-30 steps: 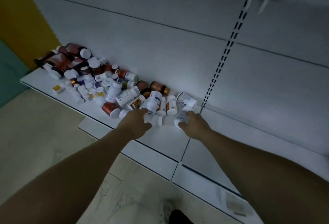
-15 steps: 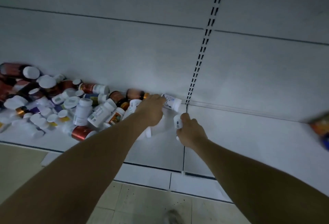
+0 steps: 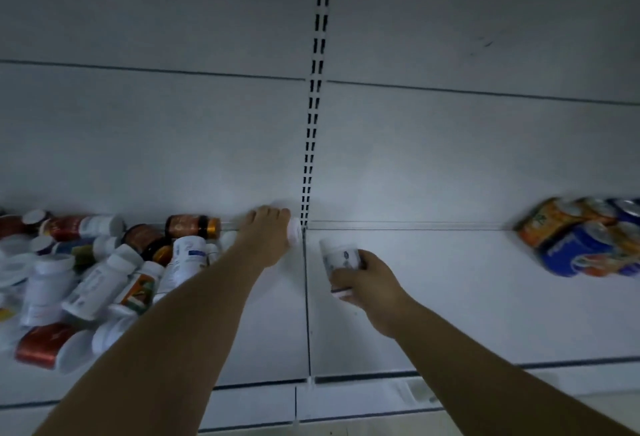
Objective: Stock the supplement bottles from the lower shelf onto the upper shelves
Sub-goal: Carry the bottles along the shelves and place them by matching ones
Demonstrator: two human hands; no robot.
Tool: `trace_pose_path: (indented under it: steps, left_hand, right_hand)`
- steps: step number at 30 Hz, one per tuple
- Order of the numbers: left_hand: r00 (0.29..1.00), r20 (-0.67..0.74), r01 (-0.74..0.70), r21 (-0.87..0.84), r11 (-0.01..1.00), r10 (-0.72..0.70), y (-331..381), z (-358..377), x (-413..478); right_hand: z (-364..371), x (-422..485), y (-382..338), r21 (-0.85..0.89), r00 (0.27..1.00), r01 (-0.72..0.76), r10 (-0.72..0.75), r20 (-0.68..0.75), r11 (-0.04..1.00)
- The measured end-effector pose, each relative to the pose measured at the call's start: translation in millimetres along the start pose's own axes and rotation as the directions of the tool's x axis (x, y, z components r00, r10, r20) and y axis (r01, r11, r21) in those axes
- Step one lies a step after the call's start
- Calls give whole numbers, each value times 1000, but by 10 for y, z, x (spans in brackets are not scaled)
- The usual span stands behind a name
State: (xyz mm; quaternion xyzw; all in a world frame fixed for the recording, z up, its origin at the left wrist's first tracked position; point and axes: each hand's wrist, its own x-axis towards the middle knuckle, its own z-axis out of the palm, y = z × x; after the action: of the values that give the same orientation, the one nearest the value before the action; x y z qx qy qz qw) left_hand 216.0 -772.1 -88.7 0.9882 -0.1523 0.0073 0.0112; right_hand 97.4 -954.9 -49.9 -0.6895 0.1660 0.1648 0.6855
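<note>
Where the lower shelf (image 3: 242, 342) meets the back wall (image 3: 173, 141), bottles (image 3: 104, 273) lie heaped at left. Left hand (image 3: 268, 240) curls over a white bottle (image 3: 294, 232) beside the slotted upright (image 3: 313, 124), at the heap's edge. Right hand (image 3: 369, 285) grips a labelled bottle (image 3: 341, 255) just right of that upright. Blurred cans (image 3: 585, 238) sit far right.

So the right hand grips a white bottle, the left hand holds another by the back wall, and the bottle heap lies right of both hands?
No. In the head view the bottle heap lies left of both hands; only cans sit to the right. The right hand does grip a white bottle, the left hand another bottle by the back wall.
</note>
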Motion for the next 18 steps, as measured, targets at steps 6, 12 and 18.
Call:
trace_pose_path:
  steps: [6,12,18]
  left_hand:
    - [952,47,124,-963,241,-302,363,-869,-732]
    - [955,297,252,-836,-488,-16,552,-1710,-2149]
    - [933,276,359,-742,-566,230,783,-2395,-2857]
  right_hand:
    - [-75,-728,-346,319,988,53,-96,123,946]
    - [61,-1849,-564,406,972,153,-212,103,901]
    - [45,-2807,-676,486,949,286,-314,-26,826]
